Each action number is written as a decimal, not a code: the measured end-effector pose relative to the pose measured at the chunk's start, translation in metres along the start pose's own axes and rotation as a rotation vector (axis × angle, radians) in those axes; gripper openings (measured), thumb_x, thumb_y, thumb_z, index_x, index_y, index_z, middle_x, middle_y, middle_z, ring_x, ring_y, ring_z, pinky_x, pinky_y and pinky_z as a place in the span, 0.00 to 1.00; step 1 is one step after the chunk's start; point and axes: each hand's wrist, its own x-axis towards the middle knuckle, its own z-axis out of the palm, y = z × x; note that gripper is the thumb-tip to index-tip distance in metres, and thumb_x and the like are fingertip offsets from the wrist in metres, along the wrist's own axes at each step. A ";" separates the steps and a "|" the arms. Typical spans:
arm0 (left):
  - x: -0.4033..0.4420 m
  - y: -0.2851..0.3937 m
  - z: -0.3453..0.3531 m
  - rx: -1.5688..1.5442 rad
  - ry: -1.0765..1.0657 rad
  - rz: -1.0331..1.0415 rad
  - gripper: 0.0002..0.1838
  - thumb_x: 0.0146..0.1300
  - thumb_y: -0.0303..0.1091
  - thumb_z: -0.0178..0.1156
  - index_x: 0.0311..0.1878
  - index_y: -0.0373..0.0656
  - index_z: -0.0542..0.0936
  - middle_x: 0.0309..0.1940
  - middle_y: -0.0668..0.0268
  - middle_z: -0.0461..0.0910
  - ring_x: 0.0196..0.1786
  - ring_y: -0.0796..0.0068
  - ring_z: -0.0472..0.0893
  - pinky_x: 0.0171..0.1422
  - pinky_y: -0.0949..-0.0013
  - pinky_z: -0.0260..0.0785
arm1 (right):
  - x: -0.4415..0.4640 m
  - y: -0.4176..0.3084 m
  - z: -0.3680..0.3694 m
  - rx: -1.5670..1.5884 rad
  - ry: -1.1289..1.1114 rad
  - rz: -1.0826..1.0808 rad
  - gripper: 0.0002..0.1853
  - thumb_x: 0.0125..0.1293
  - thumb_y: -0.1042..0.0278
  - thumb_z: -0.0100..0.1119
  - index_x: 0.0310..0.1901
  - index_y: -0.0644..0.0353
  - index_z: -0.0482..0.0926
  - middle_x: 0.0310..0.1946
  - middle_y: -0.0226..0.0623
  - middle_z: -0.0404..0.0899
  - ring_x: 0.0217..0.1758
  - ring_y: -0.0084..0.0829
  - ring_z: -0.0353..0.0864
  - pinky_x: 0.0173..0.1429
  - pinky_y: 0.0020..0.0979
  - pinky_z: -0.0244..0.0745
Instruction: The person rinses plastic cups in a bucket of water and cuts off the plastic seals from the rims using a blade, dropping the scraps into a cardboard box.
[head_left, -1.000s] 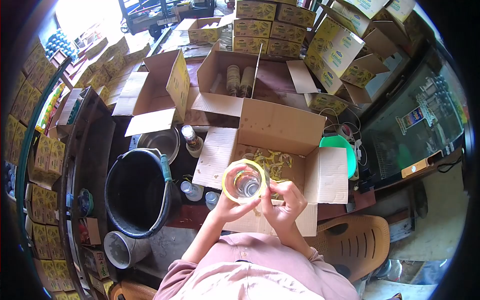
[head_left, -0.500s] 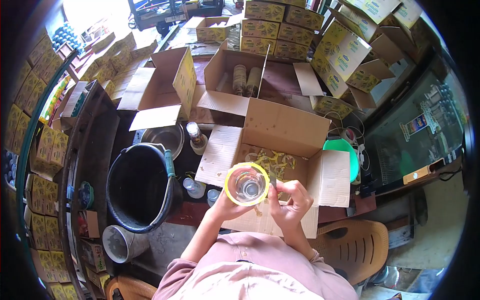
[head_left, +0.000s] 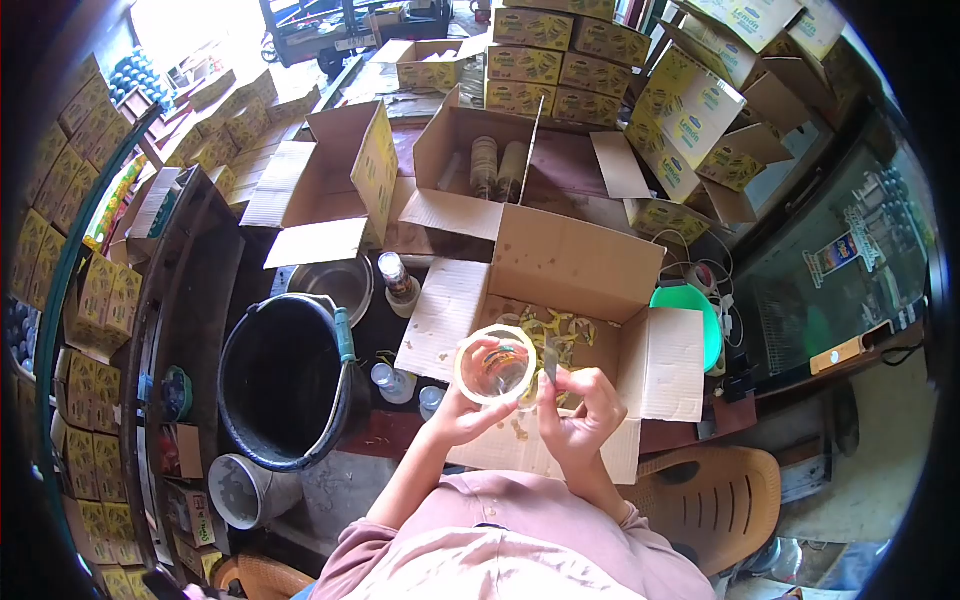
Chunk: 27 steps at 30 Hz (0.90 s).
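Note:
A clear round container (head_left: 497,366) with a pale yellow rim is held in my left hand (head_left: 462,415), its open mouth facing up toward me. My right hand (head_left: 580,412) pinches a small flat dark blade (head_left: 550,358) upright, just right of the container's rim. Both hands are over the near edge of an open cardboard box (head_left: 575,250). Yellow and whitish scraps (head_left: 560,330) lie on the bottom of that box.
A black bucket (head_left: 285,380) stands at the left, beside a metal bowl (head_left: 340,282) and several bottles (head_left: 398,283). A green basin (head_left: 690,318) is right of the box. Further open cartons (head_left: 320,190) and a brown chair (head_left: 715,505) surround the work area.
The container has tilted a little and its rim looks paler. The blade in my right hand now shows more clearly, upright. The whole view has shifted slightly.

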 end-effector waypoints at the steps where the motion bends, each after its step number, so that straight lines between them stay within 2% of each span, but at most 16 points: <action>1: 0.000 -0.001 0.002 -0.023 0.012 0.008 0.39 0.51 0.19 0.60 0.62 0.45 0.50 0.55 0.53 0.62 0.61 0.64 0.64 0.66 0.59 0.56 | 0.000 -0.002 0.001 -0.008 -0.009 0.003 0.08 0.45 0.81 0.64 0.26 0.61 0.75 0.20 0.34 0.75 0.20 0.24 0.73 0.19 0.22 0.60; 2: -0.001 -0.001 0.003 -0.133 0.027 -0.047 0.38 0.51 0.18 0.58 0.63 0.45 0.49 0.57 0.53 0.61 0.62 0.63 0.63 0.66 0.60 0.55 | 0.000 -0.004 0.001 -0.017 -0.021 0.007 0.08 0.45 0.82 0.64 0.26 0.61 0.75 0.20 0.35 0.76 0.20 0.25 0.75 0.22 0.23 0.65; 3: -0.002 -0.001 0.003 -0.093 0.025 -0.027 0.38 0.52 0.17 0.58 0.63 0.45 0.49 0.57 0.54 0.61 0.62 0.64 0.63 0.66 0.60 0.55 | 0.000 -0.005 0.002 -0.025 -0.031 0.009 0.08 0.45 0.82 0.64 0.25 0.61 0.75 0.20 0.36 0.76 0.21 0.27 0.77 0.25 0.24 0.70; 5: -0.002 -0.002 0.003 -0.013 0.023 0.011 0.38 0.52 0.17 0.57 0.63 0.45 0.49 0.57 0.54 0.60 0.62 0.64 0.63 0.66 0.60 0.55 | -0.003 -0.006 0.003 -0.045 -0.008 -0.007 0.08 0.44 0.82 0.64 0.25 0.61 0.75 0.21 0.36 0.76 0.21 0.27 0.76 0.25 0.24 0.70; 8: 0.000 0.000 0.006 -0.098 0.021 0.037 0.38 0.53 0.18 0.57 0.63 0.42 0.48 0.57 0.55 0.60 0.62 0.65 0.63 0.66 0.61 0.55 | -0.004 -0.007 0.004 -0.051 -0.001 -0.033 0.09 0.44 0.82 0.64 0.26 0.61 0.75 0.21 0.37 0.76 0.20 0.27 0.76 0.25 0.24 0.70; 11: 0.000 -0.002 0.003 0.039 0.039 0.035 0.39 0.54 0.19 0.59 0.64 0.40 0.46 0.57 0.55 0.60 0.62 0.65 0.64 0.65 0.62 0.56 | -0.006 -0.003 0.008 -0.047 -0.004 -0.064 0.09 0.43 0.82 0.64 0.26 0.61 0.74 0.22 0.36 0.77 0.20 0.28 0.76 0.25 0.24 0.71; 14: -0.004 -0.007 -0.007 0.275 -0.034 0.088 0.42 0.54 0.22 0.60 0.65 0.38 0.42 0.57 0.55 0.59 0.61 0.65 0.65 0.65 0.63 0.58 | -0.005 -0.003 0.010 -0.093 0.011 -0.112 0.10 0.42 0.83 0.64 0.26 0.61 0.74 0.22 0.36 0.77 0.21 0.28 0.76 0.25 0.24 0.71; 17: -0.004 -0.011 -0.006 0.221 0.006 0.128 0.39 0.54 0.22 0.61 0.65 0.39 0.49 0.57 0.55 0.59 0.60 0.63 0.67 0.64 0.64 0.58 | -0.002 -0.001 0.012 -0.110 0.026 -0.145 0.10 0.42 0.83 0.65 0.26 0.61 0.74 0.22 0.36 0.77 0.21 0.28 0.76 0.25 0.25 0.71; 22: -0.013 -0.009 -0.018 0.508 -0.049 0.047 0.28 0.52 0.25 0.62 0.58 0.41 0.66 0.58 0.54 0.59 0.60 0.57 0.66 0.66 0.61 0.55 | 0.000 0.001 0.015 -0.103 0.014 -0.138 0.10 0.41 0.84 0.65 0.26 0.61 0.75 0.21 0.37 0.76 0.21 0.29 0.76 0.25 0.24 0.71; 27: -0.017 -0.001 -0.021 0.441 -0.096 -0.021 0.26 0.53 0.27 0.62 0.57 0.39 0.68 0.60 0.55 0.60 0.62 0.59 0.63 0.67 0.60 0.52 | -0.001 0.007 0.013 0.037 -0.047 -0.057 0.10 0.43 0.85 0.64 0.27 0.63 0.75 0.22 0.37 0.76 0.22 0.26 0.75 0.23 0.22 0.66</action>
